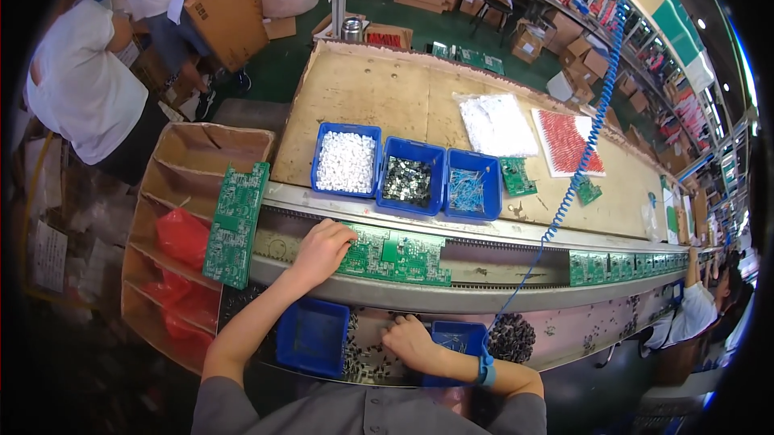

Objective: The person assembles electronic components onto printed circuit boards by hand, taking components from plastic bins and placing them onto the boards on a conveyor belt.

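- Left hand (pixel 322 251) is laid at the left end of a green circuit board (pixel 395 254), its fingers bent and close together; whether the board is pinched cannot be told.
- Right hand (pixel 409 343) is lowered, fingers curled, among small black components (pixel 367 361); whether one is pinched cannot be told.
- That green circuit board is set in the conveyor track (pixel 508 267), and more boards (pixel 629 266) are lined up farther right.
- An upright circuit board (pixel 236 225) is placed at the right side of a compartmented cardboard box (pixel 211 135).
- Beyond the track, three blue bins (pixel 407 208) are filled with white parts (pixel 345 161), dark metallic parts (pixel 408 179) and blue-leaded parts (pixel 466 189).
- A blue wrist strap (pixel 486 365) is worn on the right wrist.
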`<state>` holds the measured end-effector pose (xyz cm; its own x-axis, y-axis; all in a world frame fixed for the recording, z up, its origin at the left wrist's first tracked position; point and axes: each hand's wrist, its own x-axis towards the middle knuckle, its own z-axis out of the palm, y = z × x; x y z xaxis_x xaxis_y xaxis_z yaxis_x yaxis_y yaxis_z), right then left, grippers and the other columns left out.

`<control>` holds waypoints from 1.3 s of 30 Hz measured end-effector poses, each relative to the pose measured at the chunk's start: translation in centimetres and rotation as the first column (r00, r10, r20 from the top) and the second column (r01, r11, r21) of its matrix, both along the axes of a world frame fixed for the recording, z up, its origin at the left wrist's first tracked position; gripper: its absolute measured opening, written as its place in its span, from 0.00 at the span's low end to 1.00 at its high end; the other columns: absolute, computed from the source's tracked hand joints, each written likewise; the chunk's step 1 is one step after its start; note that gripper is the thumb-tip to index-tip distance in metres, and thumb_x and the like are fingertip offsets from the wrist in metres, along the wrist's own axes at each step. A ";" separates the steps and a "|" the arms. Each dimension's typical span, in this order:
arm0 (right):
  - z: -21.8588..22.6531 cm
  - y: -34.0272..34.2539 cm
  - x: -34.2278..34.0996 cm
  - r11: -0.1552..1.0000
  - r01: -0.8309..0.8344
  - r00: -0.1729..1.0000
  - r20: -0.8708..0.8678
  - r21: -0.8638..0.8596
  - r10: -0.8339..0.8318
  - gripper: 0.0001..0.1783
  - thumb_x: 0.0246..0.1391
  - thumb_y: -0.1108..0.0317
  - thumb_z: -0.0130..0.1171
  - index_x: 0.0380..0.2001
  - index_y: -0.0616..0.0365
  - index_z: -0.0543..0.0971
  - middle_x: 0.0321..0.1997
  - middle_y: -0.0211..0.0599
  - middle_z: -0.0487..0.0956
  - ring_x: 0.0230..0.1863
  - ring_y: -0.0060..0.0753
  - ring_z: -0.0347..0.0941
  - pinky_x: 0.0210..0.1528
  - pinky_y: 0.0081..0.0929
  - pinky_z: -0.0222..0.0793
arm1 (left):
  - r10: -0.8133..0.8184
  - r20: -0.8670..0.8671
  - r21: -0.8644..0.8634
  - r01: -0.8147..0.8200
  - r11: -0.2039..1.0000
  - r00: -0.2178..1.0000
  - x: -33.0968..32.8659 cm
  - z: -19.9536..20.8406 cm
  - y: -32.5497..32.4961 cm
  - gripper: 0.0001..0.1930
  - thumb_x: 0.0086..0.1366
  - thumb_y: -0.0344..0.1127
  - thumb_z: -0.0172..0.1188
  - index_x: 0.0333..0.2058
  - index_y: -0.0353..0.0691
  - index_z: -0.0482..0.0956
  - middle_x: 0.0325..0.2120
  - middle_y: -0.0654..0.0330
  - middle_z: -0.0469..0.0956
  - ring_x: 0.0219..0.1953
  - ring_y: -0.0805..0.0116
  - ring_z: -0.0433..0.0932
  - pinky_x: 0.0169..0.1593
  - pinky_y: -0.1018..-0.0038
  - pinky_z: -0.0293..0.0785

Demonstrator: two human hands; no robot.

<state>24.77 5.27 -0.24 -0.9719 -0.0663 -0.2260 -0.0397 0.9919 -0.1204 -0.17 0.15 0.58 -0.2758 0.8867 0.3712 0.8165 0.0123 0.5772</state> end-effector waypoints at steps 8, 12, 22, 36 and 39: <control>0.4 0.0 -0.3 0.996 0.027 0.999 -0.044 -0.085 -0.030 0.05 0.41 0.69 0.55 0.25 0.55 0.76 0.29 0.36 0.77 0.36 0.35 0.73 0.38 0.30 0.67 | -0.002 -0.034 0.003 0.002 1.000 0.999 0.1 -0.3 0.3 0.09 0.49 0.22 0.61 0.32 0.36 0.77 0.31 0.56 0.78 0.37 0.55 0.74 0.42 0.65 0.72; 0.4 0.0 -0.3 0.995 0.040 0.997 -0.066 -0.093 -0.047 0.05 0.40 0.69 0.55 0.25 0.55 0.76 0.29 0.35 0.76 0.36 0.35 0.73 0.38 0.30 0.67 | -0.004 -0.020 0.004 0.004 1.000 1.000 0.0 -0.4 0.3 0.09 0.49 0.22 0.61 0.32 0.36 0.77 0.31 0.56 0.78 0.37 0.55 0.74 0.42 0.65 0.72; 0.5 0.0 0.0 0.984 0.034 0.993 -0.108 -0.177 -0.054 0.08 0.39 0.71 0.55 0.27 0.57 0.75 0.31 0.37 0.74 0.35 0.38 0.71 0.40 0.30 0.70 | -0.008 -0.088 -0.025 0.006 1.000 0.996 0.4 -0.2 0.4 0.11 0.49 0.23 0.61 0.34 0.37 0.77 0.31 0.56 0.77 0.37 0.55 0.74 0.43 0.64 0.70; 3.3 4.8 -0.4 0.777 0.140 0.903 -0.243 -0.614 -0.355 0.10 0.40 0.75 0.58 0.31 0.57 0.78 0.28 0.41 0.74 0.33 0.47 0.73 0.35 0.37 0.70 | -0.038 -0.318 -0.141 -0.007 0.990 0.947 1.7 1.3 1.1 0.08 0.52 0.27 0.54 0.32 0.39 0.77 0.27 0.59 0.72 0.36 0.59 0.73 0.39 0.66 0.69; 4.2 7.7 -1.2 0.696 0.236 0.829 -0.233 -0.679 -0.509 0.07 0.45 0.79 0.59 0.30 0.60 0.79 0.28 0.42 0.76 0.32 0.46 0.74 0.35 0.35 0.71 | -0.160 -0.175 -0.175 0.129 0.976 0.972 4.0 1.6 -0.3 0.05 0.48 0.27 0.55 0.27 0.38 0.72 0.24 0.57 0.70 0.30 0.57 0.75 0.31 0.64 0.73</control>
